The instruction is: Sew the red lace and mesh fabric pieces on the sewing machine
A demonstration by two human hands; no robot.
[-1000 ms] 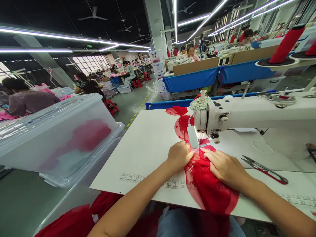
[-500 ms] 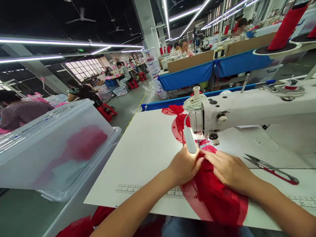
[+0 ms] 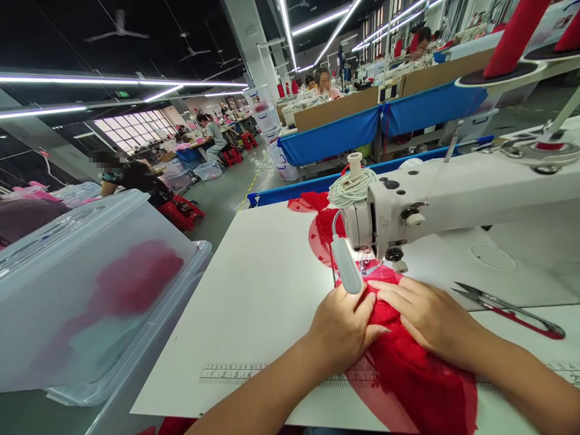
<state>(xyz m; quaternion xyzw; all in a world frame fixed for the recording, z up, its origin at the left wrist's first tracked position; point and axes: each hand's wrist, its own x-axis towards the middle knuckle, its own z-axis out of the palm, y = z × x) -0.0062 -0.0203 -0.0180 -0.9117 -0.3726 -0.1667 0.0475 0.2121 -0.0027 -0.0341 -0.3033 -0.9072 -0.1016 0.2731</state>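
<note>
Probably soft and slippery, the red cloth [image 3: 417,374] crosses the counter [image 3: 244,290] beneath the sewing machine [image 3: 380,217], best held flat where left hand [image 3: 339,332] and right hand [image 3: 430,320] rest, grip pinched or loose I can't tell.

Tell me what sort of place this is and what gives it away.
Most likely a garment factory's sewing floor: a sewing machine with sheer red fabric under its head, a large cone of red thread, and other people seated farther back.
</note>
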